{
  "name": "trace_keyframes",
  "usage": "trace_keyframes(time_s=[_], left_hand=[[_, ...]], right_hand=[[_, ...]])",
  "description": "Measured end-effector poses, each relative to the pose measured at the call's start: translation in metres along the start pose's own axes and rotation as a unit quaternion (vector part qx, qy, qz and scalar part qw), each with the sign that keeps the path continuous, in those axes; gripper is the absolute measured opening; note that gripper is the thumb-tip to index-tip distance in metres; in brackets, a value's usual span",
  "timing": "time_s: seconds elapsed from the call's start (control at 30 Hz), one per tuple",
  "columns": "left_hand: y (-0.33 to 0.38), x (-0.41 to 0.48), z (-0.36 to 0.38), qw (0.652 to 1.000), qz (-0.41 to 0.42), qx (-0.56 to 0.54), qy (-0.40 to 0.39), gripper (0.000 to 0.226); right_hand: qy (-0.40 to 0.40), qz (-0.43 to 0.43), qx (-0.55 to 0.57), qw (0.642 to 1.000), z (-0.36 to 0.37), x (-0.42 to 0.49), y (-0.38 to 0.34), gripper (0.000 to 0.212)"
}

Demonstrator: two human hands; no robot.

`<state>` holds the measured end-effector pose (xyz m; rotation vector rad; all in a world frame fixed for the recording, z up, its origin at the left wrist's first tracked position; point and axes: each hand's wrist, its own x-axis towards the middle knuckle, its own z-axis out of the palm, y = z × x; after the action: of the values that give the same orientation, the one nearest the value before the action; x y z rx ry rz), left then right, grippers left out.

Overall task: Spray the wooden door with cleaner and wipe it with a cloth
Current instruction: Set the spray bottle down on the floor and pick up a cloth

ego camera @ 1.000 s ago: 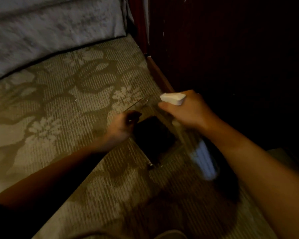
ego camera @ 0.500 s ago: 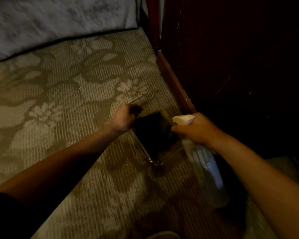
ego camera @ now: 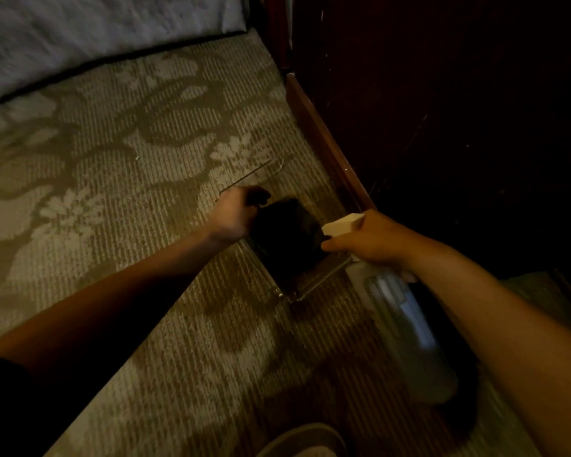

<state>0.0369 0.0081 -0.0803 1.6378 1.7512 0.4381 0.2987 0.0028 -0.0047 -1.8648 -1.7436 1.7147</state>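
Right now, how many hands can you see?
2. The left hand is at the dark cloth in the clear box; the right hand grips the spray bottle beside the wooden door.

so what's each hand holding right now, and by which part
Right hand grips the spray bottle by its neck, just under the white top. Left hand seems to pinch the dark cloth by its top edge; it's dim.

Carpet (ego camera: 145,166) open leftward; clear box (ego camera: 322,281) beside door (ego camera: 442,127).
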Motion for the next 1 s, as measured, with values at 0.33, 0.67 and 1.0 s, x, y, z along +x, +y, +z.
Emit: trace_keyframes(time_s=[0.33,0.67,1.0], left_hand=[[-0.001,0.014,0.006,0.999,-0.014,0.039,-0.016,0.036],[0.014,0.038,0.026,0.993,-0.006,0.108,-0.056,0.039],[0.027,0.058,0.035,0.99,0.062,0.069,-0.103,0.03]], right_hand=[[0.078,-0.011,-0.026,0.997,0.003,0.012,-0.006,0.042],[0.071,0.05,-0.07,0.994,-0.008,0.011,-0.015,0.054],[0.045,0.112,-0.057,0.991,-0.007,-0.001,-0.026,0.018]])
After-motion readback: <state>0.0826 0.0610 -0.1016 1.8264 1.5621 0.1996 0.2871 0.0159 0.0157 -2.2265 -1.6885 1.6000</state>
